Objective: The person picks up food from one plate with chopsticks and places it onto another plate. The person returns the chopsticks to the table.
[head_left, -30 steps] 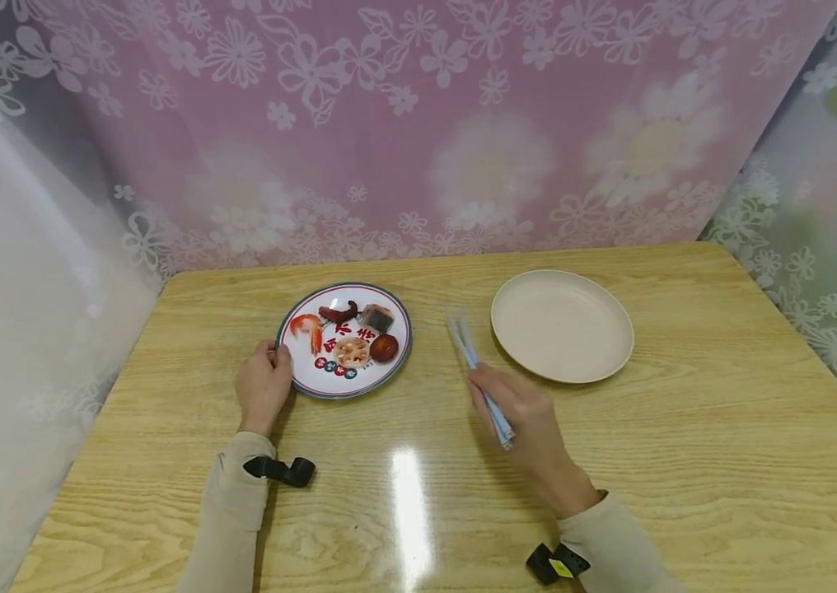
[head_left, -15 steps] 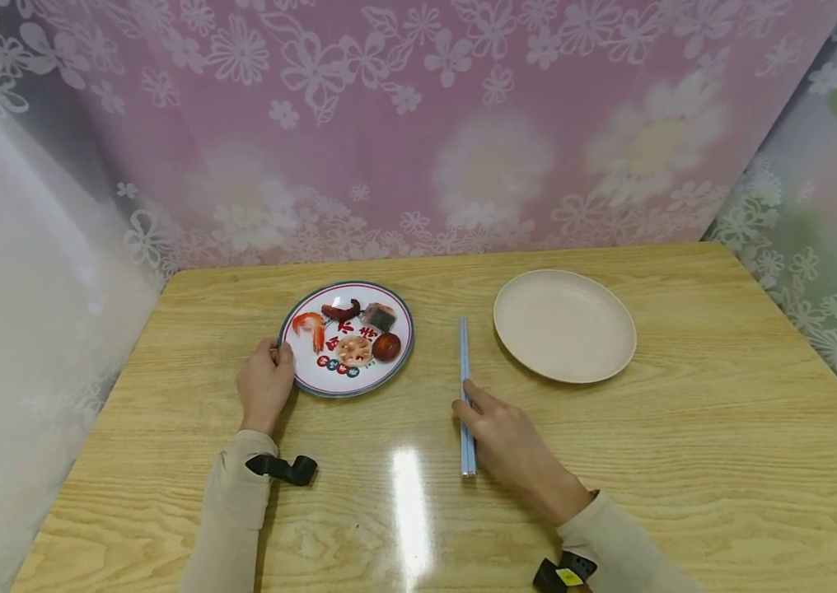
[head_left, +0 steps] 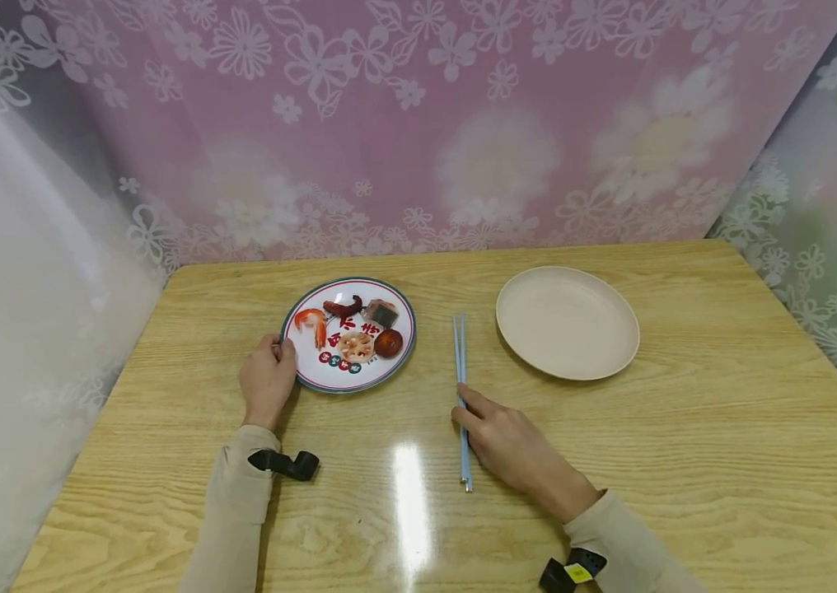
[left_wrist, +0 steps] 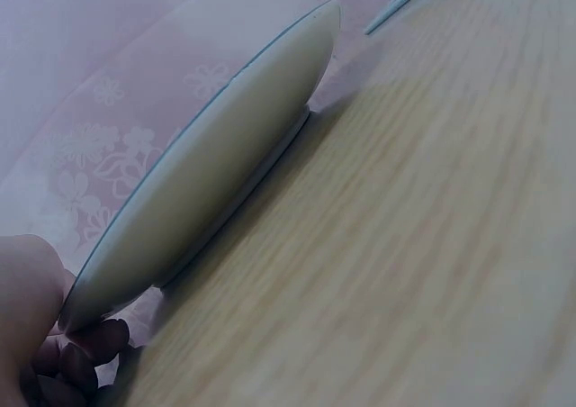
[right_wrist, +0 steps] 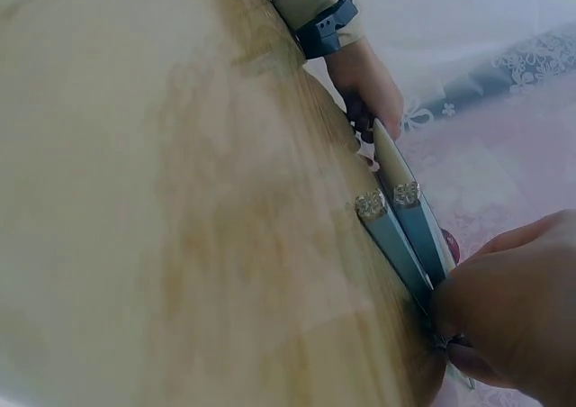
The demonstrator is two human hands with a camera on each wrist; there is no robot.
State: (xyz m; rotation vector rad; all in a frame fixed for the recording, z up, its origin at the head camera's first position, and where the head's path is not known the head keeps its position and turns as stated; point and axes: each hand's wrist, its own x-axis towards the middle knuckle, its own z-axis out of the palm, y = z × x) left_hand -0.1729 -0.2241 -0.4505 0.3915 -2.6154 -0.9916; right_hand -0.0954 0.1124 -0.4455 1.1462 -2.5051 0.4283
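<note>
My left hand (head_left: 268, 380) pinches the left rim of a round patterned plate (head_left: 315, 375), thumb on top and fingers curled under the edge in the left wrist view. On the plate are a shrimp (head_left: 317, 325), a dark red curled piece (head_left: 344, 307), a dark-and-pale block (head_left: 381, 314), a lotus root slice (head_left: 355, 347) and a round brown mushroom-like piece (head_left: 388, 343). Between the two plates, my right hand (head_left: 503, 436) holds a pair of light blue chopsticks (head_left: 460, 362) by their middle, close over the table. Their silvery ends (right_wrist: 370, 203) show side by side in the right wrist view.
A plain beige plate (head_left: 567, 323) stands on the wooden table (head_left: 685, 395), right of the chopsticks. Behind the table's back edge hangs a pink flowered cloth (head_left: 389, 165). Pale cloth (head_left: 40, 272) hangs at the left side.
My right hand has turned and brought the chopsticks from a slant down to the table, pointing straight away from me; their tips have since parted slightly. The left hand stays at the plate.
</note>
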